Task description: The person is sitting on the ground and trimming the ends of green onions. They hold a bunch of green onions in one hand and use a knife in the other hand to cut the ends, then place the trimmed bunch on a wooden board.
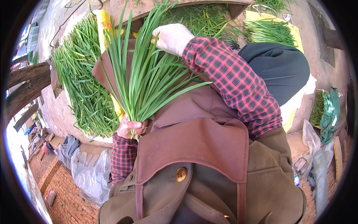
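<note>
A fanned bunch of garlic chives [140, 84] stands over my lap, its pale cut ends low and its long green blades spreading upward. My left hand [130, 127] is wrapped round the bunch near those ends. Beside the upper blades, my right hand [172, 38] has its fingers curled and pinched at the bunch's right edge; the exact blade between them is partly hidden. A brown apron [192, 140] covers my front and lies under the chives.
A large heap of chives [84, 82] lies at my left, next to a yellow sack [104, 26]. More chives [270, 33] rest on yellow sheeting at the far right. A wooden bench edge [186, 4] crosses ahead. Clear plastic [89, 173] lies at lower left.
</note>
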